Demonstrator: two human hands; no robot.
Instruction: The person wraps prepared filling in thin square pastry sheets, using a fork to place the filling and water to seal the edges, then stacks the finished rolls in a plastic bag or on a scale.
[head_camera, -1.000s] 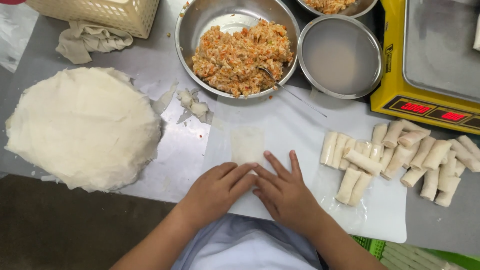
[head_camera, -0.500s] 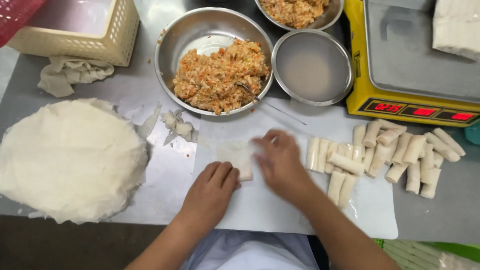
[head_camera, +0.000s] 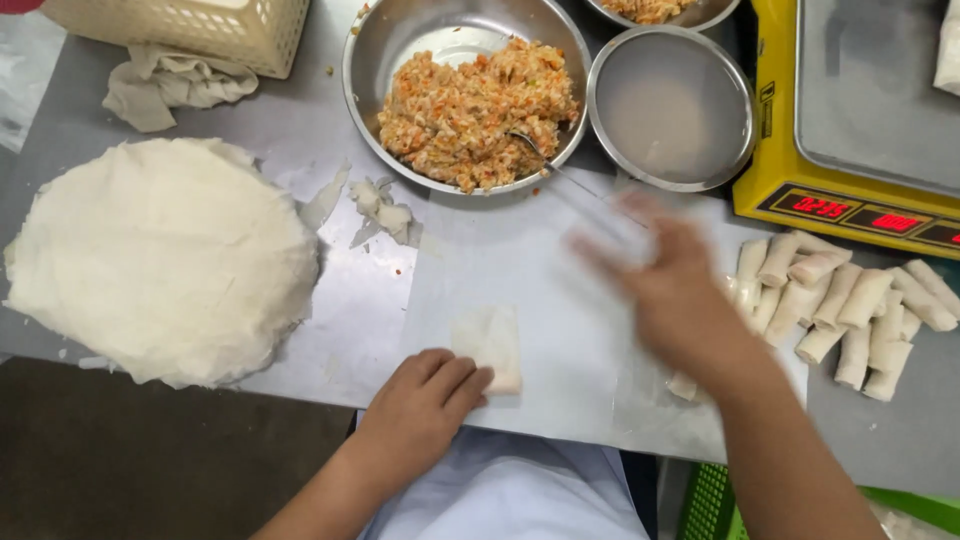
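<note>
Grey metal bench (head_camera: 300, 110), spread in the middle with a clear plastic sheet (head_camera: 560, 330). On its left, a broad round stack of pale wrappers (head_camera: 160, 260). At the far right, a yellow weighing scale (head_camera: 850, 110) with a steel pan and red digits. At the back, a large steel bowl (head_camera: 465, 90) heaped with orange-and-white minced filling, a spoon stuck in at its near rim. Beside it on the right, a smaller steel bowl (head_camera: 670, 105) of cloudy liquid. At the top left, a cream plastic basket (head_camera: 190, 25), with a crumpled cloth (head_camera: 170, 85) just in front. On the right of the sheet, a pile of finished rolls (head_camera: 840, 300), lying close together. Right hand (head_camera: 680, 290) open, fingers spread wide, blurred, hovering over the sheet between the bowls and the rolls, holding nothing. Left hand (head_camera: 425, 400) flat at the near edge, fingertips pressing on the folded wrapper (head_camera: 490, 345), a small pale packet on the sheet near the bench's front edge. Torn wrapper scraps (head_camera: 385, 210) near the large bowl.
</note>
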